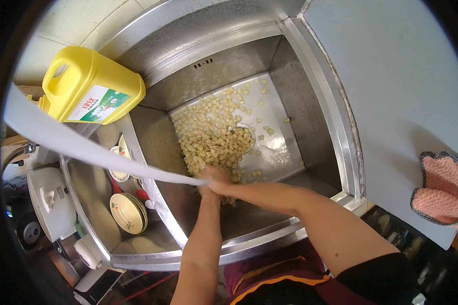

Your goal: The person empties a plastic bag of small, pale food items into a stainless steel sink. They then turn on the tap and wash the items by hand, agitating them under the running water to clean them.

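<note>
My hands meet low in a stainless steel sink basin [316, 145], at the near edge of a heap of pale diced cubes [213, 143], perhaps potato. My right hand [219, 179] lies across my left hand [208, 190]. Most of the left hand's fingers are hidden behind it and the cubes. A long white strip or hose [110, 158] runs from the upper left and narrows to an end at the hands. Whether either hand grips it is unclear. The cubes spread thickly over the basin's left side, partly around a drain [248, 131], with scattered ones toward the right.
A yellow plastic jug [95, 85] stands at the sink's back left corner. The smaller basin on the left holds stacked bowls [128, 213], a plate [118, 171] and red-handled utensils [116, 187]. A pink cloth [441, 187] lies on the grey countertop [393, 91] at right.
</note>
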{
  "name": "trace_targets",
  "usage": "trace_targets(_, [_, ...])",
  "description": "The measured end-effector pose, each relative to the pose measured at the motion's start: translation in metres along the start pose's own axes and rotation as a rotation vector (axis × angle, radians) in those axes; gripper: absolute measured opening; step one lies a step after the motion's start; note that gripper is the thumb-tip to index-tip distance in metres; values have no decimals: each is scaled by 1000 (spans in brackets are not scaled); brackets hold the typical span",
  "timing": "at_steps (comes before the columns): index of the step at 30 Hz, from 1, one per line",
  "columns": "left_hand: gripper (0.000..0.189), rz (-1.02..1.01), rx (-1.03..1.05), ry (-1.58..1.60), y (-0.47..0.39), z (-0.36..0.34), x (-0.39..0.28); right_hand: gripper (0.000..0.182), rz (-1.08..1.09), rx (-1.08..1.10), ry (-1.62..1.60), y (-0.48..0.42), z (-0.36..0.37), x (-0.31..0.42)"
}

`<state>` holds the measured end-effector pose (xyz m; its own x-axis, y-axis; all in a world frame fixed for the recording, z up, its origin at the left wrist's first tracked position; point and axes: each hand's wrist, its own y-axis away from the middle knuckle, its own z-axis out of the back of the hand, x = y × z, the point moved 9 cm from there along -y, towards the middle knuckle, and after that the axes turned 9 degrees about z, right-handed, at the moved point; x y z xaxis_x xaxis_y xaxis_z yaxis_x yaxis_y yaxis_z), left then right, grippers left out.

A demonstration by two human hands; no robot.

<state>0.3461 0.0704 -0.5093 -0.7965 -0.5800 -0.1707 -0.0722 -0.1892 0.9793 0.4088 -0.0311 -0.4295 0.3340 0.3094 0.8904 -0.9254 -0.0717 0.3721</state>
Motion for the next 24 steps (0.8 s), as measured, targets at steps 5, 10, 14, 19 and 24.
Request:
trace_targets(5, [41,-46,-98,-66,6,-3,1,26,21,22,169,-16,0,-3])
trace_targets(10, [41,-104,-119,-112,26,-8,-6,46,-119,178,201,-14,11,9])
trace_targets(14, [43,-17,-59,-116,56,-16,0,63,-198,365,228,7,55,-38])
trace_targets(19, [47,26,-97,-176,-9,18,1,28,-276,424,847,48,199,-107])
trace_targets(24, [55,132,-229,-180,32,5,21,30,-615,301,-52,84,78,-201])
